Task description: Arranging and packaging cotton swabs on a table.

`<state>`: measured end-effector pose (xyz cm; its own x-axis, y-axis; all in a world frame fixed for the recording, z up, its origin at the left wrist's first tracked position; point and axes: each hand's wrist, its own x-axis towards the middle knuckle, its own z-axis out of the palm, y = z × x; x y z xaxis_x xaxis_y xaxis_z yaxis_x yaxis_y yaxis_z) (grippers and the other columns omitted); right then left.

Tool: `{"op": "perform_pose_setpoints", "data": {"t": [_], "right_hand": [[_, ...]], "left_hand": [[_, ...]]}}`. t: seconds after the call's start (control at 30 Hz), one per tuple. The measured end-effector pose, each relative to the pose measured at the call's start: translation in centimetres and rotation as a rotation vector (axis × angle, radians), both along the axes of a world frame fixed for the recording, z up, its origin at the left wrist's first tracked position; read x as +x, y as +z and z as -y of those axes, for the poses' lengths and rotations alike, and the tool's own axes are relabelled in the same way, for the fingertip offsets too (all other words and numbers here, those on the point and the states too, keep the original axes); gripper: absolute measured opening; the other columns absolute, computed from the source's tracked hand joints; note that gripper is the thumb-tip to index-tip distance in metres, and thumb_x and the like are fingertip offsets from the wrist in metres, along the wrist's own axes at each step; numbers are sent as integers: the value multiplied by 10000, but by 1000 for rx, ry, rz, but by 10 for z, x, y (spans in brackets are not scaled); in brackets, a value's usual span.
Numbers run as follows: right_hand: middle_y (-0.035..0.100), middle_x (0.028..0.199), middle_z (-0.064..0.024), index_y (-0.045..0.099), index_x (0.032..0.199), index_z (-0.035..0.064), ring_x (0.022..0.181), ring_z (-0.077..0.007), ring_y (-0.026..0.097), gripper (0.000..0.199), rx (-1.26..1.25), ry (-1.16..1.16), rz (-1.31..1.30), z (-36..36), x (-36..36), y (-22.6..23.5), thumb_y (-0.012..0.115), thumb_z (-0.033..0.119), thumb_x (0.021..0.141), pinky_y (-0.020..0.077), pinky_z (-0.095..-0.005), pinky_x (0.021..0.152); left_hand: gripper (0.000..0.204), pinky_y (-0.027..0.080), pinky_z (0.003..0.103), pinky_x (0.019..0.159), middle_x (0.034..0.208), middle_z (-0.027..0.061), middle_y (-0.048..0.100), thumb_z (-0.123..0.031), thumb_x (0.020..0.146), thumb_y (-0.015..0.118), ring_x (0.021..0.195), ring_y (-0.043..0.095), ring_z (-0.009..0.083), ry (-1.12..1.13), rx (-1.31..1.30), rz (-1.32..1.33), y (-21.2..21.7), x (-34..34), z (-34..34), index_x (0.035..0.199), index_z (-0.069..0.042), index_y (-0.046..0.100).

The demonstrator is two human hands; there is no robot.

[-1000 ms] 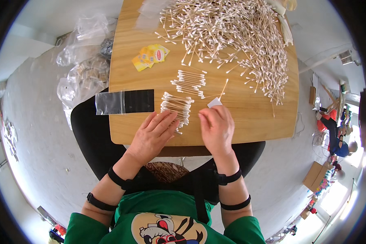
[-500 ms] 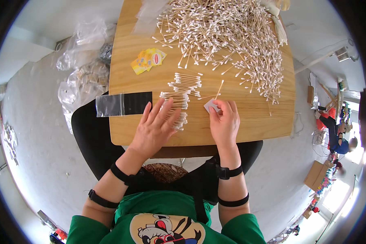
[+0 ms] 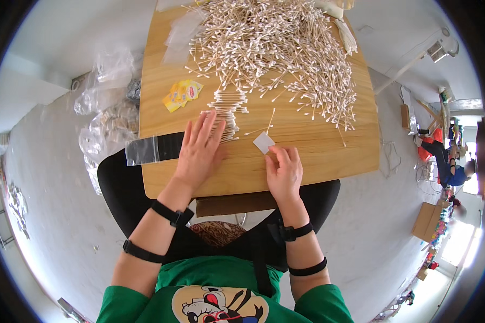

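My left hand (image 3: 198, 151) lies with its fingers outstretched against the near left side of a stack of cotton swabs (image 3: 230, 100), covering part of it. The swabs lie side by side, roughly left to right. My right hand (image 3: 285, 171) rests by a small white square card (image 3: 263, 142) on the table; its fingers are curled, thumb and index apart, the fingertips at the card's near corner. Just beyond the card are two loose cotton swabs (image 3: 270, 119). Left of my left hand, a dark strip (image 3: 171, 147) lies with a clear plastic bag (image 3: 142, 151) over the table's left edge.
A large heap of loose cotton swabs (image 3: 275, 48) spreads over the far side of the wooden table (image 3: 328, 156). Yellow packets (image 3: 182, 95) and clear bags (image 3: 182, 37) are at the left. Filled plastic bags (image 3: 113, 124) stand beside the table; a person (image 3: 452, 167) sits far right.
My left hand has pushed the nearest swabs away from me, towards the others. My right hand has drawn back a little, showing more of the card. The view has shifted slightly.
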<state>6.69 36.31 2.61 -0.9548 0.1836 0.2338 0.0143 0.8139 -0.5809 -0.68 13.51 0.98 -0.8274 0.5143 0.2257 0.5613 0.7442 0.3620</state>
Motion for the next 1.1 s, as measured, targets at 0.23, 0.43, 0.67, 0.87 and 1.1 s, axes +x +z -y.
{"op": "perform_pose_setpoints", "data": {"t": [0.23,0.43,0.67,0.87,1.1], "right_hand": [[599,964,-130,615,1017,73,882,-355,613,256,84,-88,-28,3,-26,-1,765,118,815,508,-454,746],[603,926,-127,557,909,65,841,-346,613,249,82,-71,151,9,-15,1,777,125,808,499,-454,713],[633,883,-108,608,906,52,797,-328,612,133,-58,-13,-218,31,2,8,693,1,818,506,-424,682],[633,1112,-96,668,1082,44,1048,-301,606,283,151,362,-104,39,13,8,691,38,800,487,-433,903],[543,1425,-134,576,1352,37,1350,-329,476,516,297,430,108,46,24,19,670,237,886,350,-502,1140]], "left_hand": [[664,247,555,1196,1602,136,303,-228,861,727,1471,303,353,67,1,64,0,48,8,1462,-86,483],[655,243,552,1199,1601,168,281,-235,865,722,1469,294,378,129,4,63,4,42,12,1449,-56,486],[549,300,538,1176,1561,169,359,-161,896,680,1438,356,376,180,176,-3,-3,42,18,1404,-37,514],[471,369,494,1146,1504,168,436,-86,885,649,1385,426,376,199,236,-21,-7,41,22,1343,-25,559],[412,385,468,1133,1479,165,464,-71,916,618,1373,442,364,229,279,-30,-1,43,20,1322,-17,576]]}}
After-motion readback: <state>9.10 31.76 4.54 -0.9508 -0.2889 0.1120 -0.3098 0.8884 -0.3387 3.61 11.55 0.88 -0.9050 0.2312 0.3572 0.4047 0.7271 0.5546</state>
